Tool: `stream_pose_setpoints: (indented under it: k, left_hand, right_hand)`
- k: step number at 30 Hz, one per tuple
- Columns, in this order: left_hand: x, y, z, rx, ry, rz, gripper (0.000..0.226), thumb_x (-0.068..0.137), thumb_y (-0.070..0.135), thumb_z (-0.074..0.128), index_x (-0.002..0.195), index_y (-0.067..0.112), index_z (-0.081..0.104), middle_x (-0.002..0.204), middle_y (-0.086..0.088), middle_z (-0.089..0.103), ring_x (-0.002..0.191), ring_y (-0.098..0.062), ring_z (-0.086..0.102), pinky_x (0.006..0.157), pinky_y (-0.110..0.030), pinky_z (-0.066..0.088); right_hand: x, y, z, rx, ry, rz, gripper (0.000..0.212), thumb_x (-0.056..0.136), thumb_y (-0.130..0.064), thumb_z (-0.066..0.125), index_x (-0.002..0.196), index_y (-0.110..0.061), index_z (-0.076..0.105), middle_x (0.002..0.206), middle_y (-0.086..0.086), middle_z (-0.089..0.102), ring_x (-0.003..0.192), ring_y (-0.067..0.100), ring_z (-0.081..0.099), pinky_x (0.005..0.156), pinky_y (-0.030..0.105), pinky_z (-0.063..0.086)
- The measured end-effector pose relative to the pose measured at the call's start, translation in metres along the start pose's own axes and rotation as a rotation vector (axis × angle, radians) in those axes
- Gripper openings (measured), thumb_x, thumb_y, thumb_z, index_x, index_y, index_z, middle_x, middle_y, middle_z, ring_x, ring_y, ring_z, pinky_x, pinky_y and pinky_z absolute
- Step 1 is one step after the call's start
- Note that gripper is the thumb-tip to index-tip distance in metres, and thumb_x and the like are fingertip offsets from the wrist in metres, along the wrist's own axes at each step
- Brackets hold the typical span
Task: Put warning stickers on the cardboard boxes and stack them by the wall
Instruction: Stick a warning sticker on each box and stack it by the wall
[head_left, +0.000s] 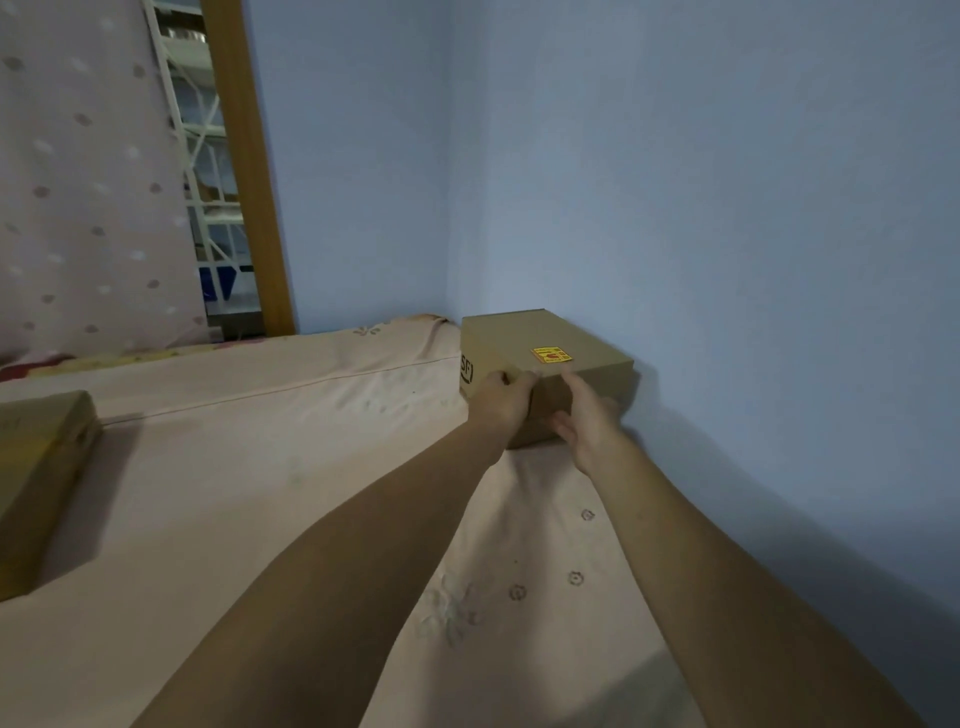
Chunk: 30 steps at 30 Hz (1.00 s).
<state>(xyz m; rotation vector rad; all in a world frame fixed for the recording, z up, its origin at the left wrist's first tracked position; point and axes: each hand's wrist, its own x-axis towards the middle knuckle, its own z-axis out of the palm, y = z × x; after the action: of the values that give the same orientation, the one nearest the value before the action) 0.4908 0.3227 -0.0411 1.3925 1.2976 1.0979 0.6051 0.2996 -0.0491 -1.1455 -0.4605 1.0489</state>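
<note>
- While my left hand (501, 402) clamps the cardboard box (519, 338) by its top edge, my right hand (587, 421) presses its front, straight-fingered
- Seems light, stiff; hold opposite sides

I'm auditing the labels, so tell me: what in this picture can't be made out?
Head view only:
1. yellow sticker on the corner box: print too small to read.
2. corner box's near face: partly covered by the left hand and right hand.
3. second box: cut off by the left edge; any sticker unseen.
</note>
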Motion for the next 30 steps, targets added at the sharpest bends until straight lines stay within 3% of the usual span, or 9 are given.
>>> stream_pose_setpoints:
  k: [4, 11, 15, 18, 22, 27, 30]
  left_hand:
    - [0.012, -0.001, 0.005, -0.026, 0.0, 0.0, 0.056, 0.094, 0.055, 0.054, 0.134, 0.016, 0.056, 0.12, -0.002, 0.057, 0.108, -0.022, 0.052, 0.087, -0.033, 0.04]
    - [0.019, 0.002, 0.015, -0.018, 0.025, 0.014, 0.059, 0.095, 0.055, 0.052, 0.138, 0.014, 0.053, 0.127, -0.005, 0.059, 0.109, -0.024, 0.054, 0.089, -0.035, 0.044]
    - [0.017, 0.002, 0.017, 0.004, 0.054, 0.001, 0.062, 0.094, 0.054, 0.052, 0.137, 0.011, 0.053, 0.128, -0.007, 0.057, 0.114, -0.028, 0.054, 0.101, -0.042, 0.046]
    - [0.015, 0.003, 0.014, 0.007, 0.044, -0.012, 0.064, 0.094, 0.055, 0.051, 0.138, 0.009, 0.053, 0.131, -0.009, 0.058, 0.115, -0.029, 0.055, 0.103, -0.044, 0.046]
    - [0.009, 0.003, 0.008, 0.011, 0.033, -0.046, 0.065, 0.097, 0.055, 0.047, 0.141, 0.008, 0.047, 0.134, -0.01, 0.055, 0.121, -0.031, 0.052, 0.102, -0.042, 0.044]
    - [-0.01, 0.004, -0.011, 0.103, 0.02, -0.039, 0.058, 0.1, 0.05, 0.043, 0.136, 0.006, 0.052, 0.132, -0.01, 0.058, 0.121, -0.032, 0.053, 0.1, -0.04, 0.045]
    - [-0.029, 0.005, -0.033, 0.237, 0.02, 0.019, 0.044, 0.101, 0.04, 0.043, 0.134, 0.013, 0.052, 0.13, -0.006, 0.053, 0.125, -0.03, 0.049, 0.096, -0.034, 0.041]
  right_hand:
    - [0.013, 0.001, -0.001, -0.059, -0.026, 0.001, 0.056, 0.095, -0.031, 0.071, 0.141, -0.01, 0.047, 0.101, 0.003, 0.061, 0.092, 0.021, 0.065, 0.079, 0.034, 0.059]
    - [0.022, 0.005, -0.007, -0.117, -0.09, 0.005, 0.048, 0.099, -0.03, 0.064, 0.142, -0.016, 0.049, 0.118, 0.007, 0.068, 0.103, 0.022, 0.069, 0.084, 0.038, 0.06]
    - [0.021, 0.005, -0.006, -0.163, -0.109, 0.013, 0.049, 0.097, -0.033, 0.065, 0.141, -0.017, 0.051, 0.119, 0.008, 0.068, 0.108, 0.023, 0.068, 0.079, 0.036, 0.06]
    - [0.018, 0.006, -0.006, -0.189, -0.113, 0.009, 0.047, 0.097, -0.032, 0.064, 0.14, -0.017, 0.052, 0.119, 0.006, 0.067, 0.111, 0.023, 0.066, 0.091, 0.042, 0.058]
    - [0.01, 0.012, -0.008, -0.216, -0.161, 0.035, 0.044, 0.096, -0.03, 0.065, 0.136, -0.013, 0.058, 0.109, 0.002, 0.07, 0.101, 0.02, 0.067, 0.079, 0.038, 0.059]
    - [-0.018, 0.014, -0.009, -0.368, -0.192, 0.078, 0.043, 0.099, -0.03, 0.062, 0.139, -0.017, 0.055, 0.128, 0.007, 0.065, 0.116, 0.024, 0.062, 0.081, 0.034, 0.057]
    - [-0.039, 0.013, -0.002, -0.555, -0.236, 0.065, 0.029, 0.1, -0.031, 0.06, 0.126, -0.017, 0.058, 0.125, 0.007, 0.064, 0.113, 0.024, 0.062, 0.081, 0.035, 0.054]
